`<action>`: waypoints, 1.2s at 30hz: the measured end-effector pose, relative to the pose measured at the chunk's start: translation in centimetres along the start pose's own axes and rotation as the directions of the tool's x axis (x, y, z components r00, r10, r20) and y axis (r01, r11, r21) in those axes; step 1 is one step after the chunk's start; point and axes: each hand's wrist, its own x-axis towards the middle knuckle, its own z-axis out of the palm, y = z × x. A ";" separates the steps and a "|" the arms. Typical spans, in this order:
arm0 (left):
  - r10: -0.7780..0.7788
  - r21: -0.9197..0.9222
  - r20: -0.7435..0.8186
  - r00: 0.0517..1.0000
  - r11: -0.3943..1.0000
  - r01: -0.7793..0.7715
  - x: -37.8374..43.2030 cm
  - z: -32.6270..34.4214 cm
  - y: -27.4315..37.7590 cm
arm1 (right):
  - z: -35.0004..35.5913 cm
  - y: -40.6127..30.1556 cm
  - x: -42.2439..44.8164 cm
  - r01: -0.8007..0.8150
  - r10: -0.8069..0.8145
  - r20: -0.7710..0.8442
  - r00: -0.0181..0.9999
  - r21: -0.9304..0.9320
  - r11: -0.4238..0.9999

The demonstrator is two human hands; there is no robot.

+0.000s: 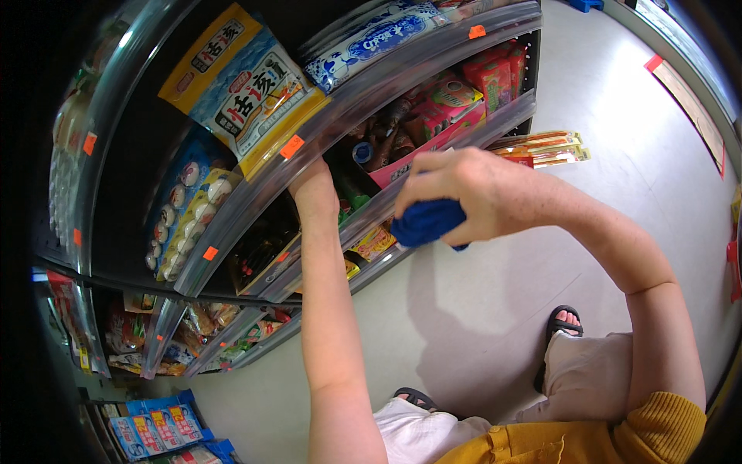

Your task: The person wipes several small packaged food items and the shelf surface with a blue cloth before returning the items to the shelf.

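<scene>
My right hand [464, 185] grips a bunched blue cloth [429, 221] in front of a lower shelf's clear plastic edge strip [371, 211]. Behind that strip, a pink carton [394, 173] holds cone-shaped wrapped items. My left hand [315, 181] reaches into the shelf under an upper edge strip [255, 206]; its fingers are hidden, so what they touch cannot be seen. Just above the left wrist, a large yellow and blue snack bag [243, 93] leans against the upper strip. Green packaging [353, 200] shows beside the left wrist.
Blister cards of white balls [194, 226] stand left of the snack bag. An open box [264, 255] sits on the shelf below. Thin packets [545, 152] jut past the shelf's right end. Blue and white boxes [156, 432] are at lower left. Pale floor [493, 290] lies below.
</scene>
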 end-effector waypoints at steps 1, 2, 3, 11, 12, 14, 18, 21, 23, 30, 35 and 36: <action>-0.126 -0.350 -0.004 0.992 0.930 0.117 -0.7 0.4 1.4 | -0.1 0.4 0.1 -0.004 0.006 -0.092 0.996 0.022 1.000; -0.244 -0.653 0.036 0.969 0.728 0.207 -1.2 0.5 2.2 | -0.3 0.6 0.2 -0.049 0.053 -0.151 0.987 0.031 0.998; -0.243 -0.654 0.030 0.970 0.729 0.202 -1.6 0.1 2.3 | -0.3 0.6 0.4 -0.058 0.062 -0.251 0.966 0.023 0.998; -0.287 -0.663 0.457 0.842 0.522 0.537 -6.8 1.5 7.7 | 1.5 -0.4 1.9 -0.017 -0.021 -0.590 0.807 -0.058 0.998; -0.342 -0.679 0.446 0.827 0.473 0.561 -7.4 1.1 8.6 | 1.7 -0.9 2.1 0.022 -0.048 -0.577 0.815 -0.051 0.998; -0.331 -0.721 0.403 0.853 0.460 0.519 -7.8 0.8 11.1 | 1.8 -1.5 2.4 0.104 -0.095 -0.562 0.822 -0.016 0.994; -0.286 -0.744 0.394 0.873 0.459 0.486 -7.3 -1.1 13.4 | 0.9 -3.6 2.1 0.234 -0.212 -0.464 0.860 -0.010 0.972; -0.236 -0.790 0.406 0.883 0.395 0.469 -6.6 -1.9 13.8 | 0.8 -4.9 2.1 0.272 -0.222 -0.417 0.881 0.063 0.960; -0.153 -0.838 0.431 0.889 0.298 0.458 -6.0 -2.2 13.4 | 0.7 -5.2 2.0 0.280 -0.230 -0.384 0.894 0.079 0.957; -0.096 -0.868 0.454 0.886 0.180 0.464 -5.1 -2.0 13.8 | -0.5 -4.9 1.4 0.342 -0.310 -0.334 0.890 0.039 0.939; -0.176 -0.835 0.492 0.853 0.183 0.520 -5.2 -1.2 14.3 | -1.3 -4.3 1.3 0.383 -0.401 -0.493 0.772 -0.142 0.913; -0.175 -0.832 0.477 0.861 0.224 0.507 -5.2 -1.0 14.2 | -1.1 -4.2 1.3 0.381 -0.400 -0.494 0.772 -0.143 0.913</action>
